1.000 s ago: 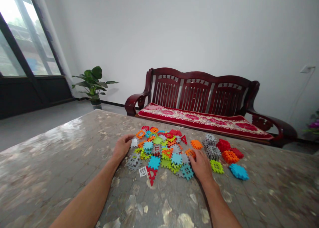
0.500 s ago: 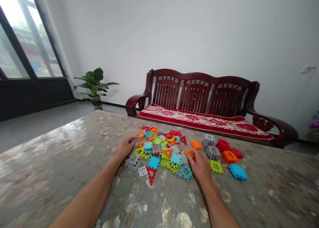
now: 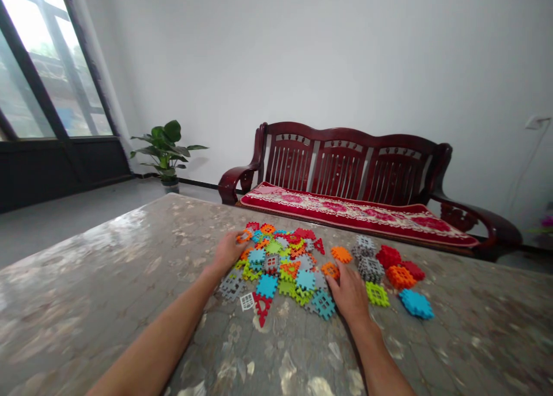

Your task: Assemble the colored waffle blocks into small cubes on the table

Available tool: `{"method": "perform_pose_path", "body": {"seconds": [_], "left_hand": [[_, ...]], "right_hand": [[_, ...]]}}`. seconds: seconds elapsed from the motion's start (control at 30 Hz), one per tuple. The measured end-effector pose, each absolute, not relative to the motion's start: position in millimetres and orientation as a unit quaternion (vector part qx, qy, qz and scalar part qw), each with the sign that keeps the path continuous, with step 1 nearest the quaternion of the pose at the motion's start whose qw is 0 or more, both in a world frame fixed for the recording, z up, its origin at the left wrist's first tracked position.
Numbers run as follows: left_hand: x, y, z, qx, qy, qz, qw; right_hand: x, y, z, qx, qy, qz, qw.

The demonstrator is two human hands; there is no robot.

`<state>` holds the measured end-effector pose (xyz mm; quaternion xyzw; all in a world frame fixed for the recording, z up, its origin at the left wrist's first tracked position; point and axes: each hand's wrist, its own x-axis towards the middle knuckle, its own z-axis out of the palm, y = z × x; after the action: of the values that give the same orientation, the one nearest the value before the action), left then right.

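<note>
While left hand (image 3: 227, 252) touches heap of coloured plastic tiles (image 3: 285, 263), grip unclear, right hand (image 3: 351, 295) rests fingers apart; a careless sweep could scatter tiles.

Between the left hand (image 3: 227, 252) and the right hand (image 3: 351, 295), a tile pile (image 3: 285, 263) of orange, red, lime, sky blue and grey, a blue tile (image 3: 415, 304) beyond the right hand, all on a mottled grey-brown marbled worktop (image 3: 108, 281).
</note>
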<state>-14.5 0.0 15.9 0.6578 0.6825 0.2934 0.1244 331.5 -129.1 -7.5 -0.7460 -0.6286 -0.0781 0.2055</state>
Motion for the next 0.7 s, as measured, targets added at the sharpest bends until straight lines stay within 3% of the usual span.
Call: {"method": "perform_pose_path", "body": {"seconds": [0.3, 0.7], "left_hand": [[-10.3, 17.8, 13.6, 0.715, 0.671, 0.191, 0.04], [-18.2, 8.6, 34.1, 0.657, 0.697, 0.274, 0.08]], "right_hand": [[334.3, -127.1, -13.6, -0.742, -0.631, -0.091, 0.207], [330.7, -130.3, -9.4, -0.743, -0.629, -0.089, 0.211]]}}
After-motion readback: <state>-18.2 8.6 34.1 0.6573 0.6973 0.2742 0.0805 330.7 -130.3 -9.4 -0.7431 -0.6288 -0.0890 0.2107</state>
